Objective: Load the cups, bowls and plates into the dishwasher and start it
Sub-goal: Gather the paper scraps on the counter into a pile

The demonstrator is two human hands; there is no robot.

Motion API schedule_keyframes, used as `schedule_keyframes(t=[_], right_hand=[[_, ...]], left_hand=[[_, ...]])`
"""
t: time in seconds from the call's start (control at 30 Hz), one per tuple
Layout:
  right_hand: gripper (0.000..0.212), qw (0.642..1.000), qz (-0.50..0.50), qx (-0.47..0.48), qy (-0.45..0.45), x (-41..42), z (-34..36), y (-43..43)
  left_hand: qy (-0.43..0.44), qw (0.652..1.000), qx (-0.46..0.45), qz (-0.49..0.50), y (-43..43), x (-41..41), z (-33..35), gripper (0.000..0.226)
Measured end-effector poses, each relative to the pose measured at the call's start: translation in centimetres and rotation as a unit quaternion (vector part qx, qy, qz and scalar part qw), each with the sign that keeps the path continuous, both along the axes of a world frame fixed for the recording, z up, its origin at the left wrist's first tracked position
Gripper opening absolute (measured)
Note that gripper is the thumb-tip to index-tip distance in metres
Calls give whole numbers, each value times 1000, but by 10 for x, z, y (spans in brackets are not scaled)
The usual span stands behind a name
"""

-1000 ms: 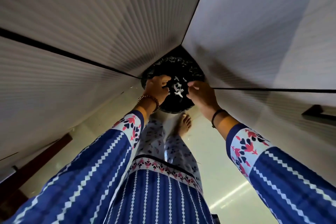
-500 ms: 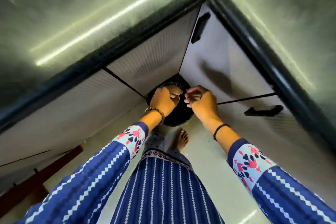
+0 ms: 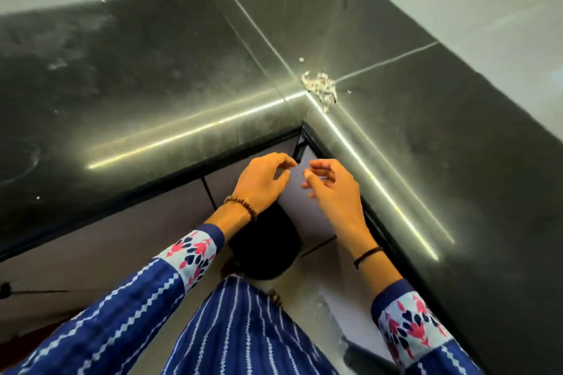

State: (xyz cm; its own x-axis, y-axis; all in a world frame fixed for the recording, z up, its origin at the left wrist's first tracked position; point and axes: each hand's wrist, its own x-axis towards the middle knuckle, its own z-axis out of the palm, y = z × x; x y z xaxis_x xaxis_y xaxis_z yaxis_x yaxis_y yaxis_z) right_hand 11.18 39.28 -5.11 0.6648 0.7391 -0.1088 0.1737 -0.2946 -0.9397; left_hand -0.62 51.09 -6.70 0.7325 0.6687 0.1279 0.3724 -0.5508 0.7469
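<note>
Our left hand (image 3: 262,183) hangs loose-fingered and empty by the counter (image 3: 182,70) corner. Our right hand (image 3: 330,189) curls beside it, thumb near forefinger, and we cannot tell if it pinches anything. No cup, bowl, plate or dishwasher shows. We judge crockery stiff, breakable and slick when wet, so take plates and bowls by the rim, cups by the handle.

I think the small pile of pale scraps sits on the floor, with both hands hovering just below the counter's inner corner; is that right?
Not quite. The head view shows the pile of pale scraps on the dark countertop, right at its inner corner, not on the floor. The rest holds: the left hand and right hand hover just below that corner.
</note>
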Motion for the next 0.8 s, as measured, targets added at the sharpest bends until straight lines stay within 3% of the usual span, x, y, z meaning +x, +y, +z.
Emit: schedule_keyframes(t=[0.2, 0.33, 0.43, 0.57, 0.7, 0.8], right_hand=[[15, 997, -22, 3, -72, 33, 28, 24], [21, 985, -21, -36, -167, 51, 31, 37], [37, 964, -1, -97, -248, 65, 19, 50], [77, 930, 34, -242, -274, 77, 4, 69], [83, 885, 7, -313, -344, 81, -9, 93], [84, 875, 1, -324, -360, 86, -14, 117]], left_hand=[[30, 997, 67, 33, 22, 22, 25, 30], [114, 991, 74, 16, 40, 37, 28, 48], [156, 986, 53, 20, 53, 46, 28, 59], [228, 970, 84, -8, 77, 57, 21, 65], [257, 957, 123, -51, 103, 70, 17, 65], [255, 955, 132, -70, 122, 80, 13, 64]])
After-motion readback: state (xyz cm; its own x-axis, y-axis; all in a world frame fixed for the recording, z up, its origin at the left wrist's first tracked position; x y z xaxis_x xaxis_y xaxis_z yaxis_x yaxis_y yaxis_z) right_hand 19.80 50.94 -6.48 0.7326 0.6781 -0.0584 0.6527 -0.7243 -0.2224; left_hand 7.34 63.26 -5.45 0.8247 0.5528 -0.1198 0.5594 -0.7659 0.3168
